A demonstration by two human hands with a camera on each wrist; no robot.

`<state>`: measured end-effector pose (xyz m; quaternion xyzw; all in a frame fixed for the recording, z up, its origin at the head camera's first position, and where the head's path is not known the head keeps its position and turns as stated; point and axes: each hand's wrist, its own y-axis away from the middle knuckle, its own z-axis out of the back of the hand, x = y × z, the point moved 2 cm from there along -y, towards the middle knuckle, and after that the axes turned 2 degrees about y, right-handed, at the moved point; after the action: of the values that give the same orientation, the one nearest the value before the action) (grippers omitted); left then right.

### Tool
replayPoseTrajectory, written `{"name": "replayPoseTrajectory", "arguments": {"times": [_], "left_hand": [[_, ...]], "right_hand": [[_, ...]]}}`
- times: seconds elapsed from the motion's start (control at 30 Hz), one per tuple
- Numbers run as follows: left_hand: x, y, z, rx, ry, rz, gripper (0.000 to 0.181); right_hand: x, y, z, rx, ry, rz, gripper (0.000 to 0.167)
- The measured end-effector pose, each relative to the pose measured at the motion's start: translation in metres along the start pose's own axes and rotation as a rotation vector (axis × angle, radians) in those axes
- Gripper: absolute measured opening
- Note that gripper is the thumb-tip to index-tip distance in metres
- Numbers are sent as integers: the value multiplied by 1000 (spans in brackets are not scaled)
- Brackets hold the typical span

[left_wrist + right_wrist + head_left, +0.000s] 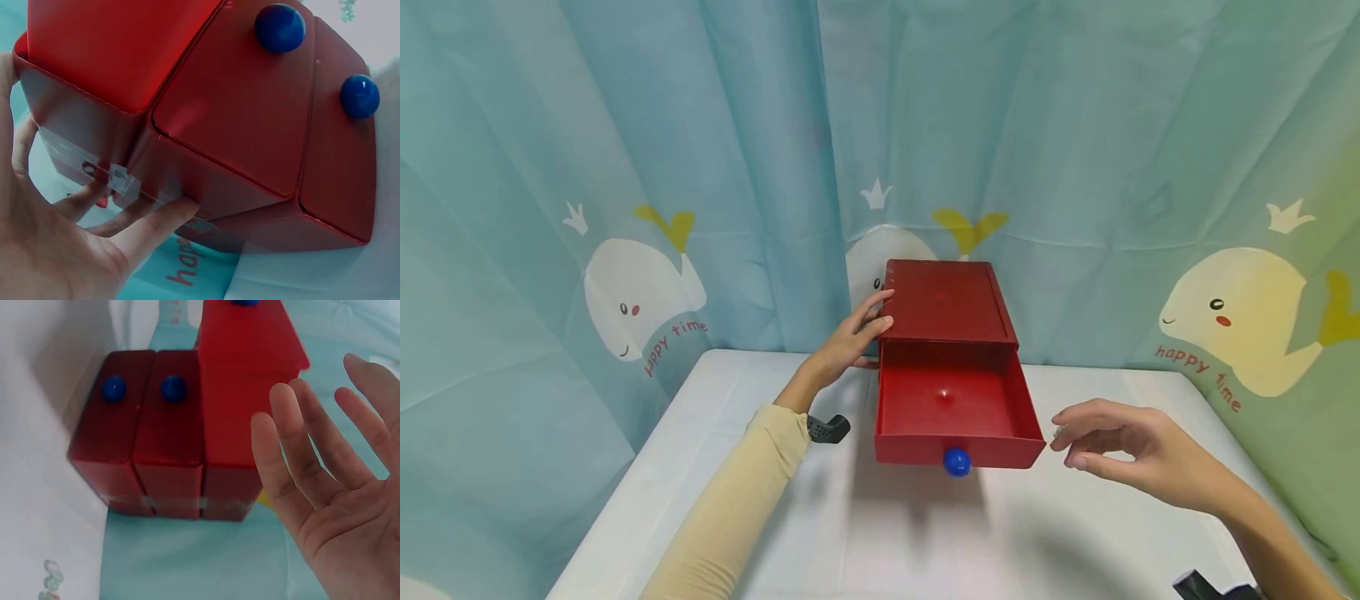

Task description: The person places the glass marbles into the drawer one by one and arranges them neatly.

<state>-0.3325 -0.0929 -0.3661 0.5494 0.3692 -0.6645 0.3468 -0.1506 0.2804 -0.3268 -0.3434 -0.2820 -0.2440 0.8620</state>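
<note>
So the red drawer unit sits near the back edge of the white table, close to the curtain, with tabletop showing on both sides. Left hand is spread against its left wall, touching, not clenched. Right hand is loose and released, just off the pulled-out top drawer's front right corner. Three tiers, blue ball knobs, lower two drawers closed. Looks like clear tape along the side, kinda murky though.

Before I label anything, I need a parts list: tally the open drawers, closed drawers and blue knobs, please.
Open drawer: 1
Closed drawers: 2
Blue knobs: 3
Total: 6
</note>
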Motion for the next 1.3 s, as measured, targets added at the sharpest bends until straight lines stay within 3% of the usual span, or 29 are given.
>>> {"name": "replayPoseTrajectory", "arguments": {"times": [0.23,0.5,0.87,1.1,1.3], "left_hand": [[-1,1,-1,-4,5,-7,61],[-2,0,-2,2,12,-4,61],[2,-3,-1,0,13,-1,60],[2,-2,-1,0,7,-2,60],[2,-2,-1,-7,10,-2,61]], "right_hand": [[-17,9,13,-128,65,-101,53],[-53,24,26,-211,195,-234,44],[-105,53,40,-203,258,-382,51],[-136,73,45,-200,339,-433,55],[-160,88,45,-175,307,-501,59]]}}
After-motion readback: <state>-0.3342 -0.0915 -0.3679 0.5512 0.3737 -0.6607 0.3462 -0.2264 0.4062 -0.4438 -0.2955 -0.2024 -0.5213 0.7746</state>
